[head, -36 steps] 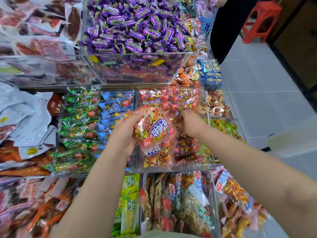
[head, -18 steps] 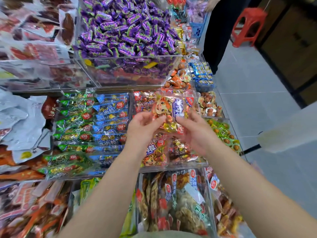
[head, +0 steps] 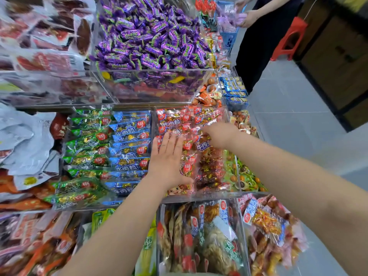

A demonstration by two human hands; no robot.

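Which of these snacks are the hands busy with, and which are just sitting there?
In the job: red snack packets, left hand flat on them, right hand, their clear bin.
Just sitting there: purple candies, blue packets, green packets, red stool.

The left forearm [head: 111,226] and right forearm [head: 278,176] are bare; the left grip [head: 168,162] bears a dark finger mark.
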